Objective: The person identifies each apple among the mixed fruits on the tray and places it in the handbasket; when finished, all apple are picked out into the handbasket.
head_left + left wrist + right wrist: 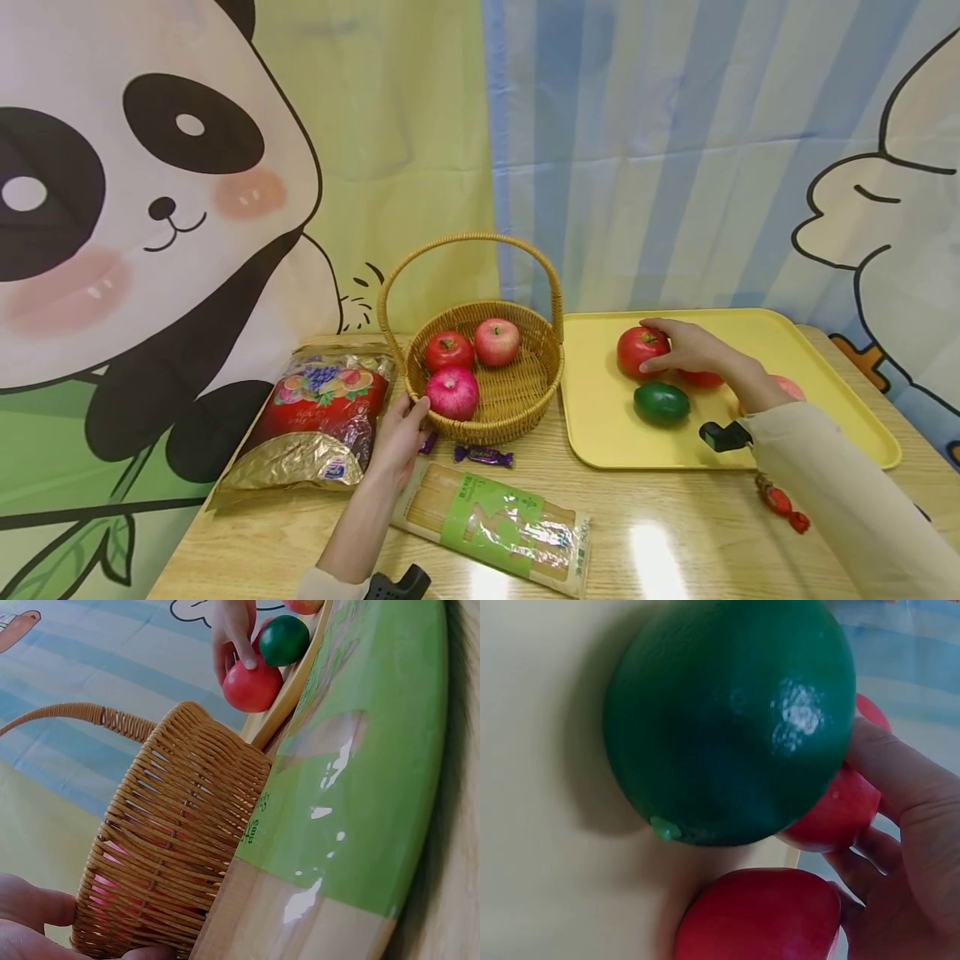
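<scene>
My left hand (400,433) grips the near left rim of the wicker basket (517,429); its thumb and fingers also show by the weave in the left wrist view. Inside the basket lie a red apple (444,347), a pinkish apple (497,342) and a magenta round fruit (453,393). Over the yellow tray (600,446), my right hand (693,348) holds another red apple (637,354) between thumb and fingers. A green lime-like fruit (662,403) lies just in front of it, large in the right wrist view. Another red fruit (701,379) is partly hidden by the hand.
A candy bag (322,417) lies left of the basket. In front are a noodle packet (495,525) and a purple-wrapped candy (483,456). A red-wrapped candy (780,502) lies before the tray. A pinkish fruit (789,387) sits behind the right wrist. Printed curtains hang behind.
</scene>
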Action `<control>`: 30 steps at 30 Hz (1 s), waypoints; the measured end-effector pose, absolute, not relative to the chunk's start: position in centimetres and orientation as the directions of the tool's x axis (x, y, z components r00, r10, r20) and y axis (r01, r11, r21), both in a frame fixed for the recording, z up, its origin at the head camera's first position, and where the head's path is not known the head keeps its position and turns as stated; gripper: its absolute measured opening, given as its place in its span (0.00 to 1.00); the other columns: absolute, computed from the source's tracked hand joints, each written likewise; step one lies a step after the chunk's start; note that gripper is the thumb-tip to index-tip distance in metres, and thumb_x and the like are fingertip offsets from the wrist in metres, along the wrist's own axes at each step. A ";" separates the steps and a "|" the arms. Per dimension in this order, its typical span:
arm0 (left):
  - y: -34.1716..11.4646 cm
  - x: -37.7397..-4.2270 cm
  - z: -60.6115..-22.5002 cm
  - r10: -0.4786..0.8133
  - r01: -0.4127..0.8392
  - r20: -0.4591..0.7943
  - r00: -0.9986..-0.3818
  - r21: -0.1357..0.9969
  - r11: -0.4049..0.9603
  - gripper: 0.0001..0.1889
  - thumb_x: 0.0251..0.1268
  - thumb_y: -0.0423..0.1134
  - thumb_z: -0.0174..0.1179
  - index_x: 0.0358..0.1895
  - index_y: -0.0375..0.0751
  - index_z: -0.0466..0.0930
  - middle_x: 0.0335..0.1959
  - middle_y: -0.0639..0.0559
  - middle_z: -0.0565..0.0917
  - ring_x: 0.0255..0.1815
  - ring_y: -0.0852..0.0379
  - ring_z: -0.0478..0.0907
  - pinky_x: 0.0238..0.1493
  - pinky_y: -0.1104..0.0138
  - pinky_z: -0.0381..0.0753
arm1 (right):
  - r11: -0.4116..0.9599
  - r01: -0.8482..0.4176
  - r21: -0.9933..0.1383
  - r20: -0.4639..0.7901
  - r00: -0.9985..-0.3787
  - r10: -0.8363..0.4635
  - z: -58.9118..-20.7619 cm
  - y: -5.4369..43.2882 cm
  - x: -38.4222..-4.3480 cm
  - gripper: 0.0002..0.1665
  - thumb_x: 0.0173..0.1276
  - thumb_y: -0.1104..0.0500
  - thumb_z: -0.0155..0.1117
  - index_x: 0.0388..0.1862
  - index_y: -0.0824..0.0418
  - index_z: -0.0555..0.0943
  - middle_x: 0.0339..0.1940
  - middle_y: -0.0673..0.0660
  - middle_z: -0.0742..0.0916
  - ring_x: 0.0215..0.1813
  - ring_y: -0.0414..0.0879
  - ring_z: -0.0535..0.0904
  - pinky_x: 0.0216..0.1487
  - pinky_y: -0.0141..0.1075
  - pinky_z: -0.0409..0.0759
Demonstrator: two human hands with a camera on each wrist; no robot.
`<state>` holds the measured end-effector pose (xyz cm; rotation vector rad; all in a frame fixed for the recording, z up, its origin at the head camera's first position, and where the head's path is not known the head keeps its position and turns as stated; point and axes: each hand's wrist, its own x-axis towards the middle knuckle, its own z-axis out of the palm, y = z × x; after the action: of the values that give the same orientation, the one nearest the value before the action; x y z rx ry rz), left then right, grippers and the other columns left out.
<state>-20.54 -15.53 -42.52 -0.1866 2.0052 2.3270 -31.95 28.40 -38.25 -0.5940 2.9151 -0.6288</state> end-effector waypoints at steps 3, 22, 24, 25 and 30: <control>-15.5 -20.5 -42.4 -0.025 -0.125 -0.131 -0.991 0.981 -0.150 0.28 0.78 0.35 0.40 0.76 0.31 0.46 0.75 0.32 0.55 0.76 0.37 0.54 0.77 0.46 0.56 | 0.844 -0.345 -0.411 -0.020 -0.922 -0.387 -38.3 28.4 -31.9 0.52 0.57 0.44 0.73 0.72 0.69 0.62 0.64 0.73 0.75 0.62 0.70 0.72 0.63 0.65 0.71; -15.4 -20.6 -42.5 -0.041 -0.139 -0.145 -0.989 0.982 -0.131 0.29 0.78 0.36 0.41 0.76 0.33 0.47 0.76 0.33 0.55 0.76 0.37 0.54 0.77 0.47 0.57 | 0.835 -0.381 -0.398 0.040 -0.916 -0.399 -36.7 27.8 -31.1 0.52 0.55 0.42 0.74 0.71 0.65 0.65 0.62 0.69 0.79 0.58 0.63 0.76 0.58 0.58 0.78; -15.5 -20.6 -42.5 -0.045 -0.141 -0.148 -0.988 0.982 -0.128 0.28 0.78 0.37 0.41 0.76 0.33 0.47 0.76 0.33 0.55 0.76 0.37 0.55 0.76 0.47 0.57 | 0.824 -0.399 -0.403 0.040 -0.907 -0.420 -36.0 27.6 -30.7 0.51 0.55 0.42 0.74 0.71 0.65 0.66 0.61 0.67 0.80 0.57 0.61 0.77 0.57 0.56 0.79; -15.5 -20.7 -42.5 -0.045 -0.142 -0.149 -0.988 0.982 -0.128 0.28 0.78 0.37 0.41 0.76 0.33 0.47 0.75 0.33 0.55 0.76 0.37 0.55 0.76 0.47 0.57 | 0.815 -0.409 -0.410 0.039 -0.901 -0.433 -35.7 27.4 -30.5 0.50 0.55 0.43 0.75 0.71 0.64 0.67 0.61 0.67 0.80 0.57 0.60 0.78 0.57 0.55 0.79; -15.6 -20.7 -42.7 -0.048 -0.137 -0.145 -0.988 0.981 -0.137 0.28 0.78 0.36 0.41 0.76 0.33 0.48 0.75 0.32 0.57 0.75 0.37 0.57 0.76 0.47 0.58 | 0.767 -0.459 -0.449 0.013 -0.861 -0.508 -33.8 26.0 -29.2 0.49 0.54 0.43 0.75 0.71 0.61 0.68 0.63 0.63 0.79 0.59 0.57 0.77 0.57 0.53 0.81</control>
<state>-20.74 -15.59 -42.75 -0.2168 2.0239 2.3144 -29.17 25.99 -33.82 -0.7820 2.8494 -0.6812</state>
